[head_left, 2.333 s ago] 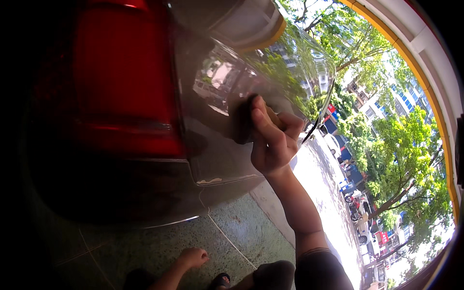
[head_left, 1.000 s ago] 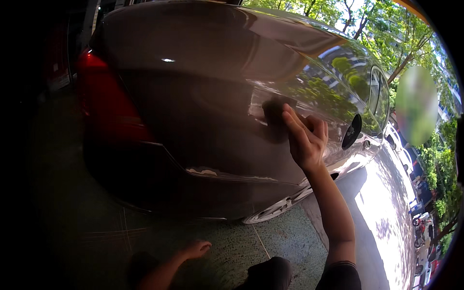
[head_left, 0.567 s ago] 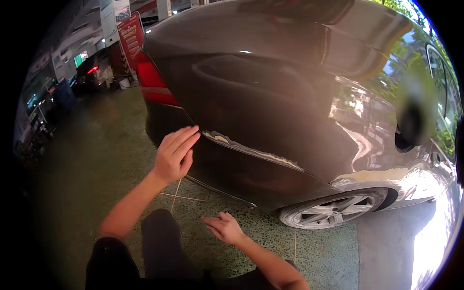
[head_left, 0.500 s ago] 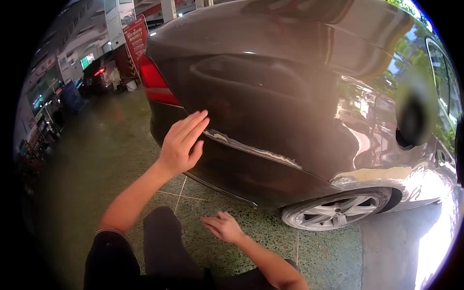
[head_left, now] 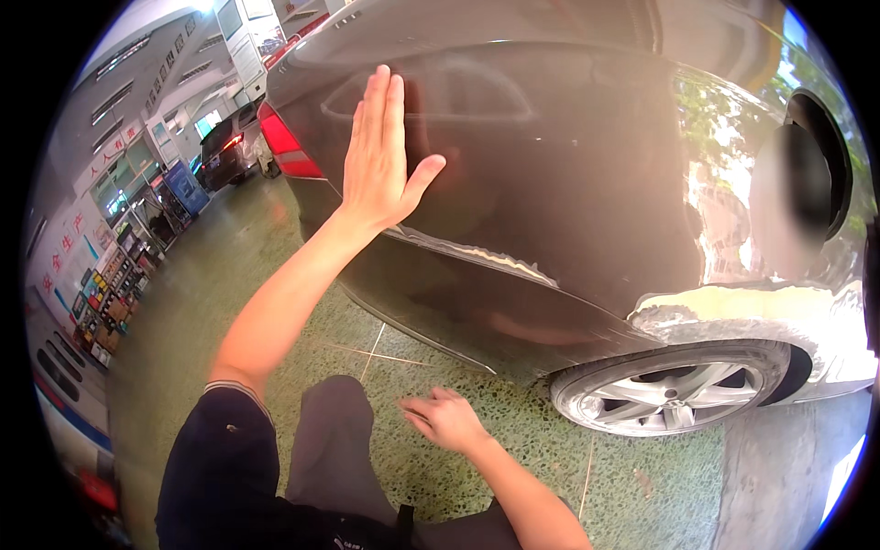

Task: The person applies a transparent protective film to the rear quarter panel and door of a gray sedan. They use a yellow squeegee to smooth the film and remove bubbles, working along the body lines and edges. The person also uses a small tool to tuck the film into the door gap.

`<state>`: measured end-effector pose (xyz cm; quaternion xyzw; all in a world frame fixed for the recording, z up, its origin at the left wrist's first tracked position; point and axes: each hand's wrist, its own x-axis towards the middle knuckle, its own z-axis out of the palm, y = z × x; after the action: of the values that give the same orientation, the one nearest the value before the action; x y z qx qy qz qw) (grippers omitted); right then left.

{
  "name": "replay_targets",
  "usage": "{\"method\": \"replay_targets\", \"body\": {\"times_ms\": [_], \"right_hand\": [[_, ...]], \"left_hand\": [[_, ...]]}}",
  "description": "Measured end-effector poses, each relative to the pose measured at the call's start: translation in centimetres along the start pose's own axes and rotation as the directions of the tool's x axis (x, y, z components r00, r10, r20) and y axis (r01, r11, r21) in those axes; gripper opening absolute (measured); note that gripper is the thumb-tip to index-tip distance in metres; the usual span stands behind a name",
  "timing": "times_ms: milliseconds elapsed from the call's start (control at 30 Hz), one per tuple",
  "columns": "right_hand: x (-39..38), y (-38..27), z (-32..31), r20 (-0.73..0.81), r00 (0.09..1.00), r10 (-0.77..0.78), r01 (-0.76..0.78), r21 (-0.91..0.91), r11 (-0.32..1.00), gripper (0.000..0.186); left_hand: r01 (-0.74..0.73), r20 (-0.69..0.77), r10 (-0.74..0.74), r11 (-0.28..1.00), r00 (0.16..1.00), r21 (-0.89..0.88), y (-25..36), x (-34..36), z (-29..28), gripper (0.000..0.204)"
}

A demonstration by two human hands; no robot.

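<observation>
Along the floor's left edge stood a rack of small goods (head_left: 110, 298), with a dark vehicle (head_left: 225, 151) parked behind it near the floor's far edge. The brown car (head_left: 587, 156) stood on the speckled green floor (head_left: 660, 504), filling the middle and right, its red tail light (head_left: 284, 142) at the body's left edge. Next came the left hand (head_left: 380, 151), wide open — fingers straight and together, thumb spread, holding nothing — over the left part of the car's rear side panel; whether the palm touched it, I could not tell. Lower down, the right hand (head_left: 447, 420) hung above the floor, half open, fingers bent, nothing visible in it. A pale, scraped strip (head_left: 495, 260) ran along the panel's lower edge, and farther right a cream patch (head_left: 720, 305) lay above the silver-spoked wheel (head_left: 674, 392).
</observation>
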<state>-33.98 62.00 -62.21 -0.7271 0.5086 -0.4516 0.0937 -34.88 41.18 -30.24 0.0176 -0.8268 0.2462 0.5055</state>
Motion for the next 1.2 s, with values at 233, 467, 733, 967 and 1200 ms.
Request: {"method": "replay_targets", "body": {"times_ms": [233, 467, 733, 967, 1200], "right_hand": [[-3.0, 1.2, -2.0, 0.013, 0.997, 0.08, -0.08, -0.005, 0.997, 0.026], [-2.7, 3.0, -1.3, 0.068, 0.996, 0.065, -0.069, 0.061, 0.996, 0.026], [-1.1, 3.0, 0.4, 0.132, 0.991, 0.025, -0.034, 0.068, 0.997, 0.027], [-2.2, 3.8, -0.6, 0.087, 0.995, 0.058, -0.064, 0.068, 0.996, 0.027], [-5.0, 5.6, -2.4, 0.119, 0.97, 0.213, -0.22, 0.051, 0.974, 0.032]], "left_hand": [[-0.086, -0.271, 0.09, 0.996, 0.958, 0.025, -0.2, 0.0, 2.1, 0.064], [-0.076, -0.266, 0.092, 0.995, 0.96, 0.068, 0.1, -0.8, 1.9, 0.052], [-0.015, -0.05, 0.022, 0.991, 0.998, 0.13, 0.4, 0.8, 0.4, 0.083], [0.018, 0.063, -0.028, 0.988, 0.998, 0.152, 1.0, -0.5, -0.4, 0.094], [-0.023, -0.001, 0.024, 0.993, 1.0, 0.112, 2.9, 0.9, 0.7, 0.089]]}}
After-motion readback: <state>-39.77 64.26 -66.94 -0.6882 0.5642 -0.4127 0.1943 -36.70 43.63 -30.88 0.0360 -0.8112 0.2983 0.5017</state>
